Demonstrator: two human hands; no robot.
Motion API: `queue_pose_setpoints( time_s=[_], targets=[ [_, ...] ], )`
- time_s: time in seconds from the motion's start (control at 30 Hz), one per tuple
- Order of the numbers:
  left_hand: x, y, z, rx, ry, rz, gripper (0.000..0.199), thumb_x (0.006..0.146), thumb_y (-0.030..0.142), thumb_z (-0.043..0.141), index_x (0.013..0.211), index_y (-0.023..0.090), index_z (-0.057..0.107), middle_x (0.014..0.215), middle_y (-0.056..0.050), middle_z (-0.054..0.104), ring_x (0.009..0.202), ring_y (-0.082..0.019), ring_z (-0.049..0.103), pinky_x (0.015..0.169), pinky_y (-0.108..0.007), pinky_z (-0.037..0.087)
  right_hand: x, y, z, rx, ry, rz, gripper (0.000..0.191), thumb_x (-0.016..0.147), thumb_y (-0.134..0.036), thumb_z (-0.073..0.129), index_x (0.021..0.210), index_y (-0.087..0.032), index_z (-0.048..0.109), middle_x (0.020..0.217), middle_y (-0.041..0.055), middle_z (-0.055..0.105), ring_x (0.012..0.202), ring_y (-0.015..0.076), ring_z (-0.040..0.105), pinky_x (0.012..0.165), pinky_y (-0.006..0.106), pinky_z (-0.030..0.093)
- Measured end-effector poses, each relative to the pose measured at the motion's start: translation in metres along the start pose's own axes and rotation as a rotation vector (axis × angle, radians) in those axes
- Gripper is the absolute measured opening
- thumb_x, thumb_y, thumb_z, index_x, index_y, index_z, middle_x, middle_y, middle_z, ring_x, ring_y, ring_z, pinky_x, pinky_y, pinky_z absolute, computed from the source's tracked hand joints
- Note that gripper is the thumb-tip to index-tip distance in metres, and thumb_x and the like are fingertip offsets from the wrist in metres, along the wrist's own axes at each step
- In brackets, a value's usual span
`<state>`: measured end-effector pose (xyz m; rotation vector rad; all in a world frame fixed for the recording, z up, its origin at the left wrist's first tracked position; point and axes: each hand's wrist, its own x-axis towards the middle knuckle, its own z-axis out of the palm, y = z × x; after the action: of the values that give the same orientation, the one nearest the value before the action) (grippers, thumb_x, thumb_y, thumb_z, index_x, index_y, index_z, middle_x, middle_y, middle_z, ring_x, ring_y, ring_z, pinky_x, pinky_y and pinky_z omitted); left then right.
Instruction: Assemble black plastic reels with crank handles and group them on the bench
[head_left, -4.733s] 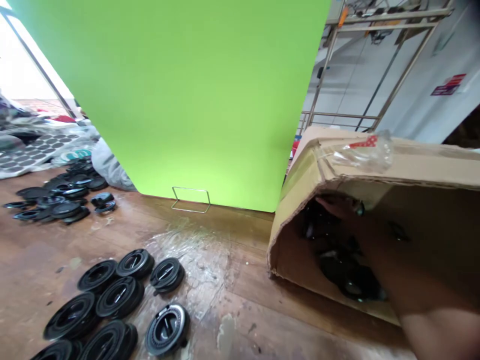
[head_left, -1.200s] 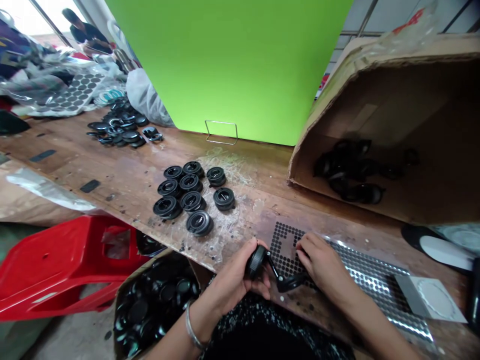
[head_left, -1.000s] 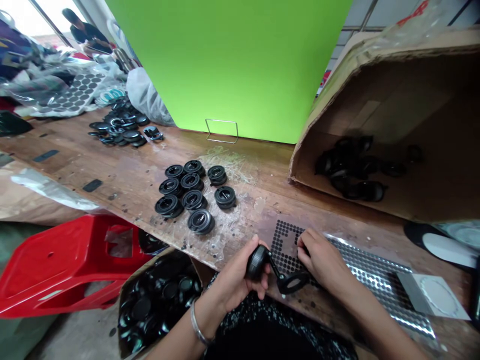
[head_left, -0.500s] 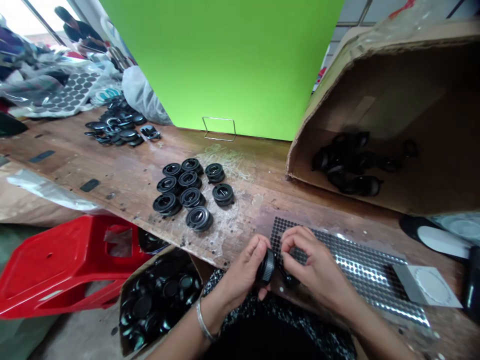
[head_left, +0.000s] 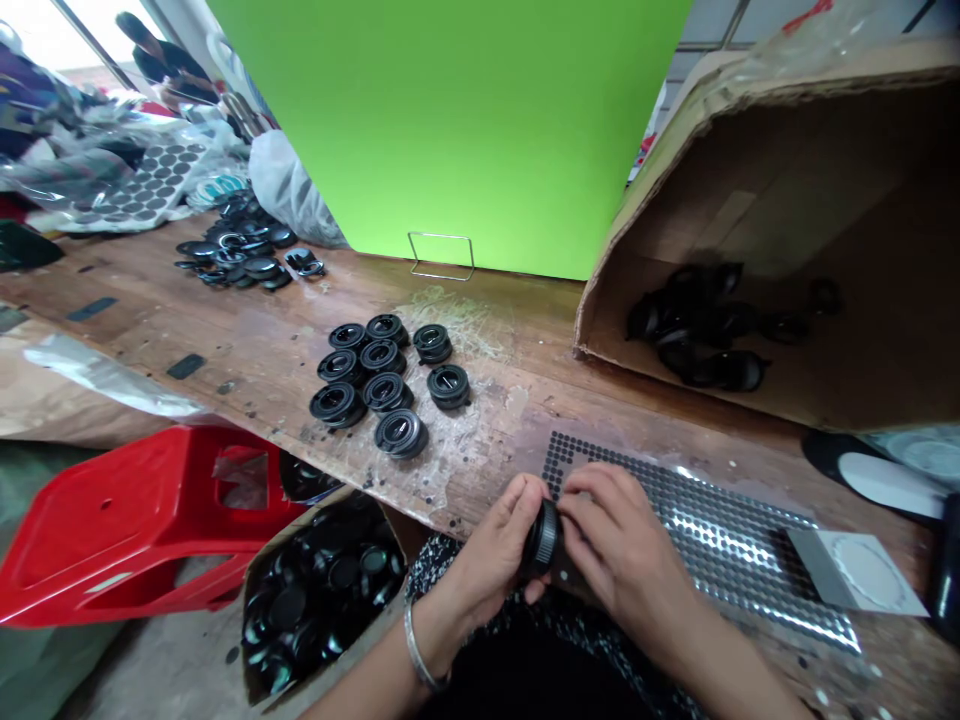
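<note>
My left hand [head_left: 487, 548] is closed around a round black part with a ribbed rim [head_left: 546, 535], held on edge above my lap. Against that part's right side, my right hand [head_left: 628, 545] has its fingers drawn together in a pinch. Whatever the pinch may hold is hidden. Just beyond my right hand lies a sheet of small dark round dots [head_left: 720, 530]. Farther left on the bench stands a group of several similar round black parts [head_left: 386, 392].
An open cardboard box [head_left: 600, 290] with black parts stands at right, beside a green panel [head_left: 465, 130] with a wire handle. Black pieces [head_left: 247, 250] are heaped at back left. Below the bench edge are a red stool [head_left: 97, 500] and a box of black parts [head_left: 322, 590].
My right hand has moved left and down, its fingertips now against the ribbed part. A dark piece that hung below the right fingers is no longer visible. My left hand keeps its hold.
</note>
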<state>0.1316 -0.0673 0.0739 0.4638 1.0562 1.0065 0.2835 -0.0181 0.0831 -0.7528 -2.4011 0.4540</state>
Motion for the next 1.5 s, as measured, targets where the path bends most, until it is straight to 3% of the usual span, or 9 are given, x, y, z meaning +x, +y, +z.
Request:
queue_pose_setpoints(
  time_s=[0.1,0.17,0.4,0.5,0.67,0.87,1.17,1.33,1.5],
  targets=[
    [0.000,0.000,0.000,0.056,-0.001,-0.031,0.044,0.085,0.066,0.051,0.094,0.024,0.043,0.056,0.007,0.047,0.039,-0.007,0.042,0.026,-0.010,0.027,-0.011,-0.005,0.001,-0.180,-0.037,-0.141,0.031,0.090,-0.003,0.047,0.120,-0.002,0.056,0.121,0.0197,0.056,0.120,0.0336,0.044,0.102,0.053,0.039],
    [0.002,-0.001,-0.002,0.081,-0.014,-0.048,0.040,0.086,0.062,0.053,0.093,0.024,0.044,0.056,0.007,0.047,0.037,-0.007,0.041,0.026,-0.010,0.027,-0.015,-0.005,0.000,-0.165,-0.065,-0.132,0.033,0.090,-0.003,0.046,0.122,-0.001,0.056,0.122,0.0205,0.056,0.122,0.0344,0.044,0.101,0.054,0.040],
    [0.013,-0.007,-0.016,-0.206,-0.142,-0.051,0.048,0.091,0.068,0.033,0.097,0.023,0.048,0.056,0.005,0.045,0.033,-0.006,0.036,0.025,-0.012,0.025,-0.007,0.006,-0.016,0.368,-0.101,0.307,0.024,0.097,-0.016,0.046,0.111,-0.023,0.064,0.103,0.0042,0.061,0.096,0.0155,0.058,0.078,0.028,0.053],
    [0.014,-0.007,-0.019,-0.193,-0.123,-0.036,0.048,0.090,0.069,0.033,0.097,0.023,0.048,0.055,0.005,0.046,0.032,-0.007,0.038,0.024,-0.012,0.024,-0.004,0.005,-0.013,0.311,-0.049,0.221,0.024,0.095,-0.015,0.049,0.113,-0.023,0.063,0.107,0.0062,0.059,0.103,0.0176,0.055,0.084,0.032,0.051],
    [0.011,-0.005,-0.020,-0.139,-0.061,-0.029,0.050,0.087,0.071,0.038,0.097,0.023,0.047,0.052,0.006,0.045,0.031,-0.006,0.037,0.024,-0.011,0.025,-0.001,0.000,-0.008,0.078,-0.077,0.032,0.029,0.093,-0.011,0.051,0.119,-0.021,0.061,0.120,0.0106,0.055,0.115,0.0244,0.049,0.095,0.044,0.047],
    [0.008,0.003,-0.018,-0.091,-0.066,0.014,0.051,0.086,0.072,0.039,0.098,0.024,0.046,0.052,0.008,0.042,0.031,-0.006,0.035,0.025,-0.011,0.025,0.000,-0.006,-0.008,0.202,-0.046,0.095,0.032,0.094,-0.013,0.049,0.124,-0.020,0.056,0.115,0.0095,0.059,0.108,0.0200,0.056,0.089,0.033,0.050],
    [0.007,0.007,-0.013,-0.027,-0.084,0.059,0.047,0.087,0.068,0.044,0.097,0.022,0.046,0.051,0.009,0.043,0.029,-0.006,0.034,0.024,-0.012,0.026,0.012,-0.010,-0.003,0.393,0.004,0.370,0.011,0.088,-0.014,0.059,0.090,-0.022,0.066,0.093,0.0016,0.067,0.085,0.0141,0.064,0.074,0.025,0.050],
    [0.003,0.008,-0.010,-0.007,-0.042,0.055,0.042,0.088,0.065,0.046,0.096,0.023,0.046,0.050,0.009,0.040,0.031,-0.005,0.028,0.025,-0.011,0.026,0.015,-0.010,-0.005,0.230,0.031,0.142,0.014,0.091,-0.009,0.054,0.090,-0.018,0.064,0.090,0.0042,0.067,0.082,0.0148,0.062,0.074,0.028,0.050],
    [0.001,0.006,-0.006,-0.029,0.008,0.054,0.044,0.087,0.067,0.046,0.095,0.024,0.046,0.051,0.009,0.038,0.034,-0.006,0.028,0.025,-0.011,0.024,0.016,-0.015,-0.011,0.032,-0.048,-0.049,0.017,0.095,-0.012,0.049,0.088,-0.016,0.064,0.094,0.0095,0.067,0.090,0.0197,0.061,0.081,0.036,0.051]
  ],
)
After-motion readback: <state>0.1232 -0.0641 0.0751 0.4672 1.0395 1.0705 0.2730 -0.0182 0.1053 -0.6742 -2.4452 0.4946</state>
